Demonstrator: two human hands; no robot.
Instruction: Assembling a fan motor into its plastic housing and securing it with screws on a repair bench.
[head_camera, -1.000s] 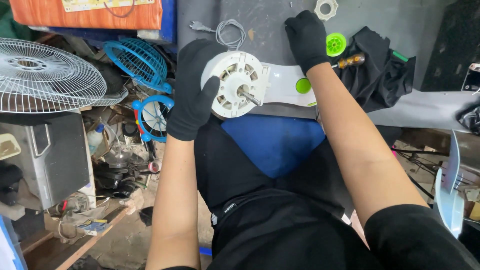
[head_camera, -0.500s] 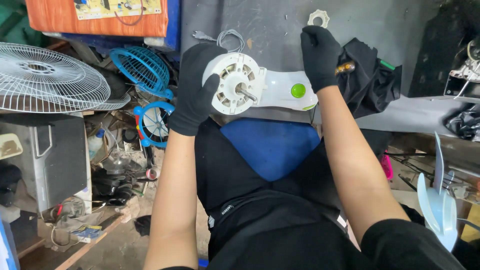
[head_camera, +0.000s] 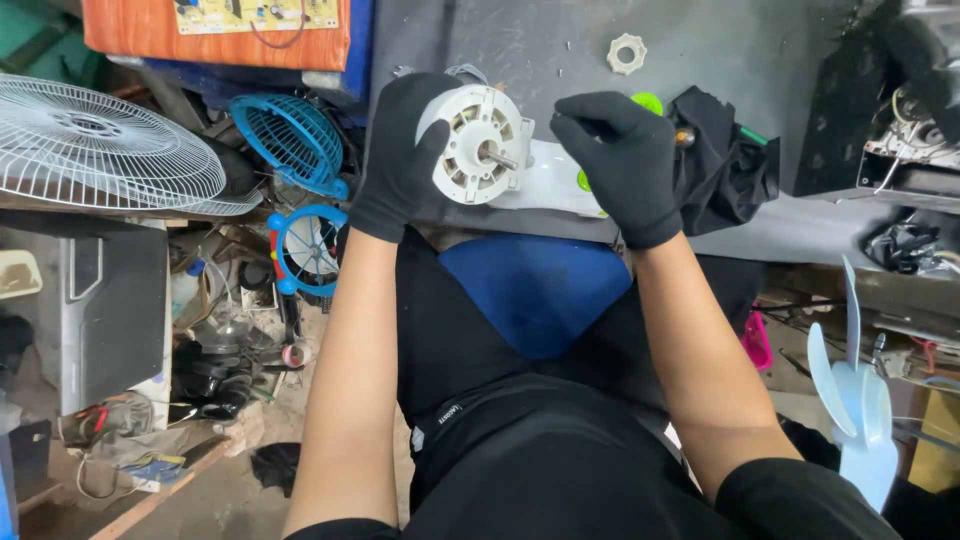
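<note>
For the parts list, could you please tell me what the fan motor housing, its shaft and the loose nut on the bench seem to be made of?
Fan motor housing: likely white moulded plastic, matte, with vent slots. Shaft: bare metal, grey and shiny. Nut: probably off-white plastic, with a scalloped rim.

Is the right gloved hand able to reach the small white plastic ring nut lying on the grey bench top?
Probably yes: the right hand is just below the white ring nut, with only bare grey bench between them.
</note>
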